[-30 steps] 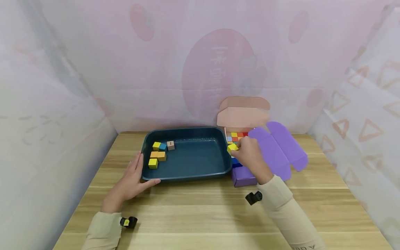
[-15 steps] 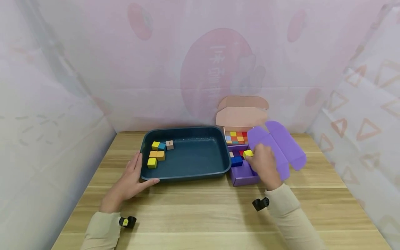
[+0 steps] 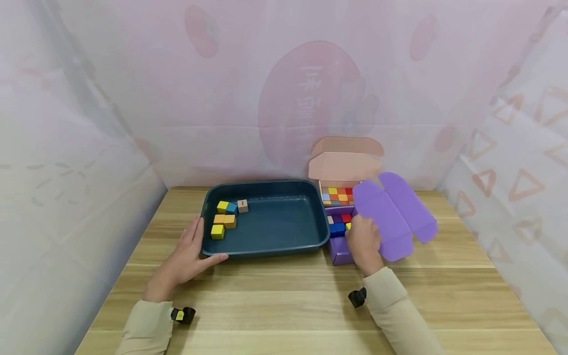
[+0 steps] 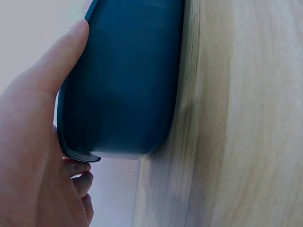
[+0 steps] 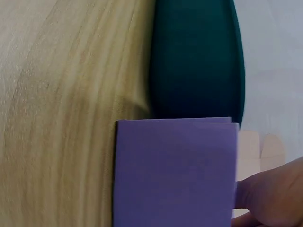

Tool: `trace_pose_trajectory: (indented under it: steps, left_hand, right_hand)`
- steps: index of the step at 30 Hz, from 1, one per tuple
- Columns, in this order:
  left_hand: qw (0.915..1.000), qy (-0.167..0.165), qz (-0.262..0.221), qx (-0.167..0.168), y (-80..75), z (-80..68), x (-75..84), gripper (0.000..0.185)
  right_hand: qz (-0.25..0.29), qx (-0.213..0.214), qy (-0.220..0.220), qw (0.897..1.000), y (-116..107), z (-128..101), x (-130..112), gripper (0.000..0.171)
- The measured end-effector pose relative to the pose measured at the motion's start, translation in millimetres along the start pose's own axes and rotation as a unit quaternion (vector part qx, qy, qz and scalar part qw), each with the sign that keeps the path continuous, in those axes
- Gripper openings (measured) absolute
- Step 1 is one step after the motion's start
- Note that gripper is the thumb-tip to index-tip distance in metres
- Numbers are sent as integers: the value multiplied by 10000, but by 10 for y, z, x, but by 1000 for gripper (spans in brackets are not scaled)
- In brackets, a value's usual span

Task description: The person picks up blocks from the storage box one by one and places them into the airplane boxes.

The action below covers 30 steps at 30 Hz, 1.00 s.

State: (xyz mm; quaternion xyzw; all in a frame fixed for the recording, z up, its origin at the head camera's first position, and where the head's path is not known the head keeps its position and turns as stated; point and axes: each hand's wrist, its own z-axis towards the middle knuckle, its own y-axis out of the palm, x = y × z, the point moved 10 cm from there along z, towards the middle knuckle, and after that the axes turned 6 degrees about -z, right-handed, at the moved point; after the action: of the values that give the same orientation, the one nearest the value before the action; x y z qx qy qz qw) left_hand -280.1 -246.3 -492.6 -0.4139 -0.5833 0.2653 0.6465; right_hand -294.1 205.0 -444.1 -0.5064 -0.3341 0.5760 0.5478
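Note:
My left hand (image 3: pixel 183 257) rests on the near left corner of a dark teal tray (image 3: pixel 277 224), its thumb along the front rim and its straight fingers against the left side. Inside the tray's left part sit several cubes: yellow cubes (image 3: pixel 217 232), orange cubes (image 3: pixel 229 221), a blue cube (image 3: pixel 231 208) and a plain wooden cube (image 3: pixel 242 206). My right hand (image 3: pixel 364 241) reaches down into an open purple box (image 3: pixel 340 257), pinching a yellow cube (image 3: pixel 348 226); its fingertips are mostly hidden. Dark blue cubes (image 3: pixel 337 229) and a red cube (image 3: pixel 346 217) lie in that box.
Behind the purple box stands a pink box (image 3: pixel 345 166) with its lid up, filled with coloured cubes. The purple lid (image 3: pixel 392 217) spreads out to the right. Everything stands on a wooden table (image 3: pixel 275 301), with printed cloth at the back and sides.
My right hand has carried the yellow cube from beside the tray's right rim over the purple box, then down into it and nearer to me. The left hand and tray keep their place.

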Motion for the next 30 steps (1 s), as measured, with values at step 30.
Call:
trace_pose_trajectory:
  steps: [30]
  left_hand:
    - [10000,-35,45,-4,0,0,-3,132]
  right_hand:
    - [446,-660,185,9966,219,102,99,17]
